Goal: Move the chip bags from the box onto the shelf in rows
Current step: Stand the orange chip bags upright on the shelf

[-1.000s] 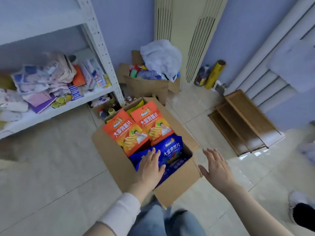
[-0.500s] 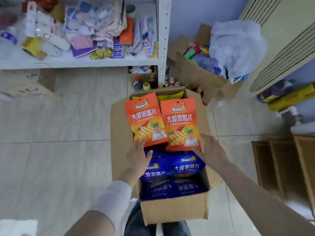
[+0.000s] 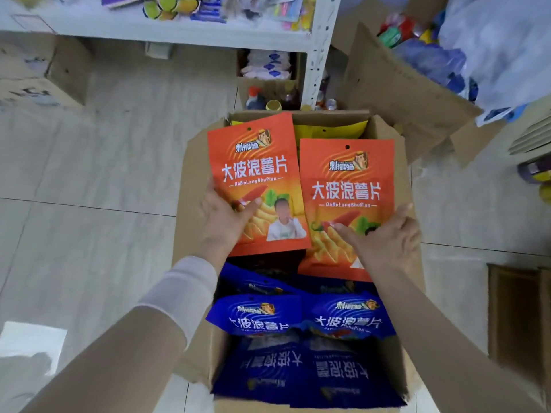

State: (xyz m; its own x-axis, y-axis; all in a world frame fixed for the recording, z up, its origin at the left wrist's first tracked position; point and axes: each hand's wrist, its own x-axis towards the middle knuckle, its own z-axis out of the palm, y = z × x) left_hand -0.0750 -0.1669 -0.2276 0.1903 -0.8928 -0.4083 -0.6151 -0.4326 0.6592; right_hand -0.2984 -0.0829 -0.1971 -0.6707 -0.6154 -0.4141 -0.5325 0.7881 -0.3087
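An open cardboard box (image 3: 190, 186) sits on the floor in front of me, full of chip bags. My left hand (image 3: 222, 225) grips the lower left of an orange chip bag (image 3: 256, 174), thumb across its front. My right hand (image 3: 384, 239) grips the lower right of a second orange chip bag (image 3: 347, 186). Both orange bags stand raised above the blue chip bags (image 3: 298, 320) that fill the near half of the box. Yellow bags (image 3: 331, 131) show at the box's far end. The white shelf (image 3: 179, 34) runs across the top of the view.
The shelf board holds assorted small goods and packets. Bottles and a small carton (image 3: 268, 84) stand under it by the shelf post (image 3: 320, 52). A second cardboard box (image 3: 396, 84) with a white plastic bag is at the upper right. Another carton (image 3: 44, 73) lies at far left.
My view has dropped closer over the box. Both hands went from hovering at the box's near edge to taking hold of the two orange bags, which now stand higher.
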